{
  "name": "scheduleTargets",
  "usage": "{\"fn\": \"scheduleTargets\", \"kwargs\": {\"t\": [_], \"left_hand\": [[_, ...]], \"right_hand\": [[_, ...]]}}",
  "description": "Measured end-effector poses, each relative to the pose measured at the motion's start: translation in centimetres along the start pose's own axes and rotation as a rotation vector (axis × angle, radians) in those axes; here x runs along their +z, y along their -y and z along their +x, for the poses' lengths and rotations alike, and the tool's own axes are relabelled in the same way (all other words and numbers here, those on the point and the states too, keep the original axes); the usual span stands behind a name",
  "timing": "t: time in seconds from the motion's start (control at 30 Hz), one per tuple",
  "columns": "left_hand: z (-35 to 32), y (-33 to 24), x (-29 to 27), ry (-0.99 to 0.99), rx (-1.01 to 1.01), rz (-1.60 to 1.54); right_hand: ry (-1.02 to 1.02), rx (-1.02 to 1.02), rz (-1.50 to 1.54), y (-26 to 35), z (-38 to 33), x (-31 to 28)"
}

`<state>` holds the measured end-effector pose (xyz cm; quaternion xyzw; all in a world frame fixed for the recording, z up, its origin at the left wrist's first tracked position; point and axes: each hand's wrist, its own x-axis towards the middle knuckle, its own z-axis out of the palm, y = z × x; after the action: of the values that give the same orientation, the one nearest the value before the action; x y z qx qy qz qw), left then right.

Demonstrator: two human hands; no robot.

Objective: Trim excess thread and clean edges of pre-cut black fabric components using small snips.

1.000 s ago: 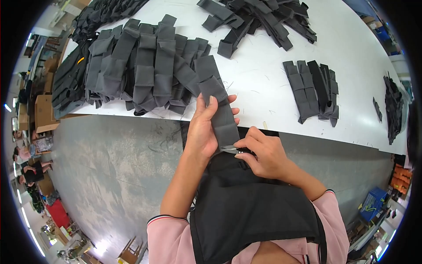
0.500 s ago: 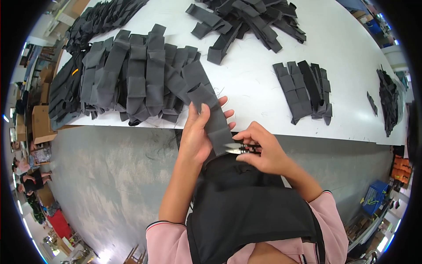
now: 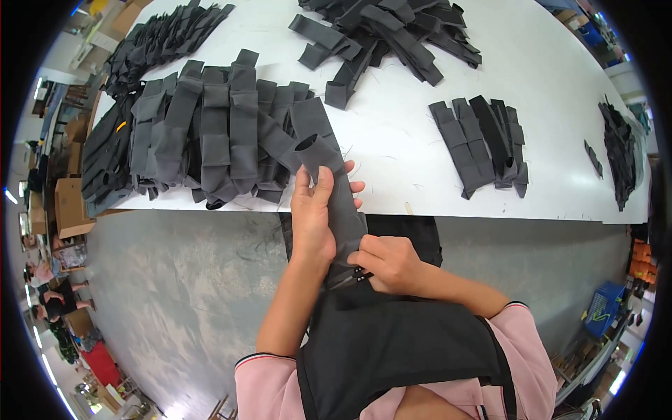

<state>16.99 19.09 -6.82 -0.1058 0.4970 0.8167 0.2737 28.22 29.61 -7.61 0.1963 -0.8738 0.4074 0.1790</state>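
Grey strap (image 3: 336, 189) — lengthwise toward table (image 3: 392, 140).

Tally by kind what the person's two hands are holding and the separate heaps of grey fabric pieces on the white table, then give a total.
Grey fabric strip held in the left hand: 1
Small snips in the right hand: 1
Heaps of grey fabric pieces on the white table: 5
Total: 7
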Motion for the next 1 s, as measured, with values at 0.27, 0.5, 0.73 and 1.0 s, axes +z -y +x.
{"fn": "scheduleTargets", "kwargs": {"t": [0.27,0.5,0.73,1.0], "left_hand": [[-0.4,-0.4,0.1,-0.014,0.022,0.076],[-0.6,-0.6,0.3,0.022,0.001,0.097],[-0.7,-0.5,0.2,0.022,-0.001,0.094],[-0.7,-0.2,0.1,0.036,-0.033,0.075]], "right_hand": [[-0.147,0.342,0.133,0.6,0.8,-3.9],[-0.046,0.267,-0.277,-0.7,1.4,-4.4],[-0.027,0.207,-0.284,-0.5,1.7,-4.5],[-0.001,0.134,-0.416,-0.4,1.3,-4.2]]}}
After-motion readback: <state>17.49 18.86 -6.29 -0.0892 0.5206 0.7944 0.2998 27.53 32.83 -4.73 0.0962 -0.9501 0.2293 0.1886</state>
